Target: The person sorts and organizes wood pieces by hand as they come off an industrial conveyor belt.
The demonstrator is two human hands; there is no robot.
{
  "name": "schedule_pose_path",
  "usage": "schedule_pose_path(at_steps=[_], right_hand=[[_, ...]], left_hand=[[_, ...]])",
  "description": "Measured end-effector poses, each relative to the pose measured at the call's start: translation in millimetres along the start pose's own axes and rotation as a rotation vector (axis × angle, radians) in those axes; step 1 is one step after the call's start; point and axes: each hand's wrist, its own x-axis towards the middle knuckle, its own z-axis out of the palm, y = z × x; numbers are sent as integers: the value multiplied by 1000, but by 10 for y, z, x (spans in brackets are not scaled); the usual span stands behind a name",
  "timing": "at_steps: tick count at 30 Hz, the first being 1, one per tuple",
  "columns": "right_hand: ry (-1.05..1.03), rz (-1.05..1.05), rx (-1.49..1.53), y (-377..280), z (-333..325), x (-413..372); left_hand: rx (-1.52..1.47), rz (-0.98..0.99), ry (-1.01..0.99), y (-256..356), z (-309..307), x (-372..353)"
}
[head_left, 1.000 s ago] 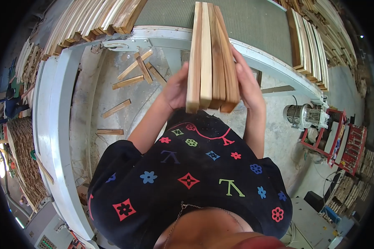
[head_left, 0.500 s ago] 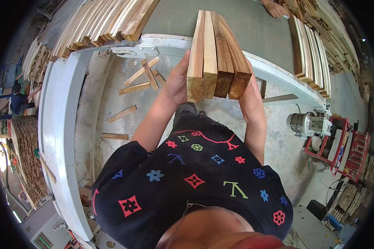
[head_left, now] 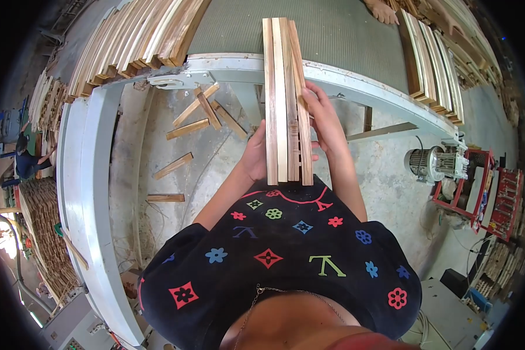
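Observation:
Several narrow wooden strips [head_left: 283, 105] stand side by side in a bundle between my hands, their near ends close to my shirt. My left hand [head_left: 254, 153] presses on the bundle's left side, its fingers mostly hidden behind the wood. On the right side, my right hand [head_left: 321, 116] holds the outer strip, with fingers bent around it. Small dark gaps show between the two rightmost strips near their lower end. The far end of the bundle reaches over the green belt [head_left: 233, 35].
A row of strips [head_left: 140, 41] lies on the belt's left, another [head_left: 429, 64] on its right. Another person's hand [head_left: 382, 11] rests at the top right. Loose wood pieces [head_left: 186, 129] lie on the floor. A motor [head_left: 429, 165] stands at right.
The bundle has tilted, so its long upper faces now show instead of its near ends, and the strips sit closer together. My right hand has shifted left with it.

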Motion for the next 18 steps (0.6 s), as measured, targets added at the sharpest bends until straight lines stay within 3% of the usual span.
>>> schedule_pose_path(at_steps=[2,5,8,9,11,13,16,18], right_hand=[[32,-18,-158,73,-6,114],[60,-59,-142,96,-11,133],[96,-61,-120,164,-72,172],[93,-46,-113,146,-105,158],[88,-64,-117,136,-143,138],[112,-161,-524,9,-242,50],[108,-232,-1054,-441,-424,-299],[81,-627,-1226,-759,-594,-463]], left_hand=[[3,-96,-53,17,-212,-4],[15,-127,-33,20,-334,-3],[-429,-130,-65,-22,-916,-25],[197,-47,242,-22,-672,-18],[84,-126,113,-6,-631,-18],[84,-162,70,7,-480,-13],[99,-137,12,-21,-838,3],[45,-163,-3,4,-931,16]])
